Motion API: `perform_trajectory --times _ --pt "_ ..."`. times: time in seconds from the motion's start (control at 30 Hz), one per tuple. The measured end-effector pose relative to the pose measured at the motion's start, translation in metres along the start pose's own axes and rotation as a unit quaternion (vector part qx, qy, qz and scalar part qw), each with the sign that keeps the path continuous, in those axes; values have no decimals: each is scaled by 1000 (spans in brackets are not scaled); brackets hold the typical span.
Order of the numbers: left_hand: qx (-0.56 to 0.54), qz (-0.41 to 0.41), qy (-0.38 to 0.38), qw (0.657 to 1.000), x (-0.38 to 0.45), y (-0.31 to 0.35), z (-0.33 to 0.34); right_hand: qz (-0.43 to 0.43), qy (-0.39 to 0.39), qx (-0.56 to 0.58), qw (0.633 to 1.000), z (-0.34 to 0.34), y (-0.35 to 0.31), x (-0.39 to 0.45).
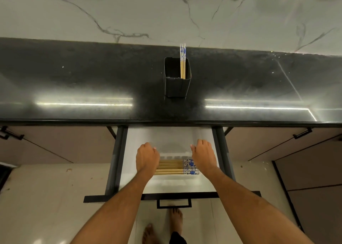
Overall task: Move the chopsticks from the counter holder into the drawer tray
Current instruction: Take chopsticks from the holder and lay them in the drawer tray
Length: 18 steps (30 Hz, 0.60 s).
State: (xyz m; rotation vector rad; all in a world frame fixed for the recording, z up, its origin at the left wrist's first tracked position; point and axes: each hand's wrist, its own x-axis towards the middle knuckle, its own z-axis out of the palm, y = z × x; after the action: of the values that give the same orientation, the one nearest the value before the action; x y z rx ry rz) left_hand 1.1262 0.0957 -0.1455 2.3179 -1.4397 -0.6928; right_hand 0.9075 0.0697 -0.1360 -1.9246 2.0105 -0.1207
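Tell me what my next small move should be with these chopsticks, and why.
Probably lift one hand, say the right hand, up to the black holder and take the chopsticks left in it. A few stand there, while the rest lie in the drawer tray, and both hands look empty.

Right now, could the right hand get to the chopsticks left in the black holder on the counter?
Probably yes. The right hand is empty over the drawer tray, and nothing stands between it and the holder. The chopsticks stick up above its rim, easy to grasp.
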Motion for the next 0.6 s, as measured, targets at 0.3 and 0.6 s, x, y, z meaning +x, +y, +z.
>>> perform_trajectory --times 0.3,0.6 --pt "131 241 119 954 22 55 -68 -124 130 -107 978 -82 -41 15" --pt "123 308 181 926 64 150 -143 -166 237 -108 951 -178 -86 63"
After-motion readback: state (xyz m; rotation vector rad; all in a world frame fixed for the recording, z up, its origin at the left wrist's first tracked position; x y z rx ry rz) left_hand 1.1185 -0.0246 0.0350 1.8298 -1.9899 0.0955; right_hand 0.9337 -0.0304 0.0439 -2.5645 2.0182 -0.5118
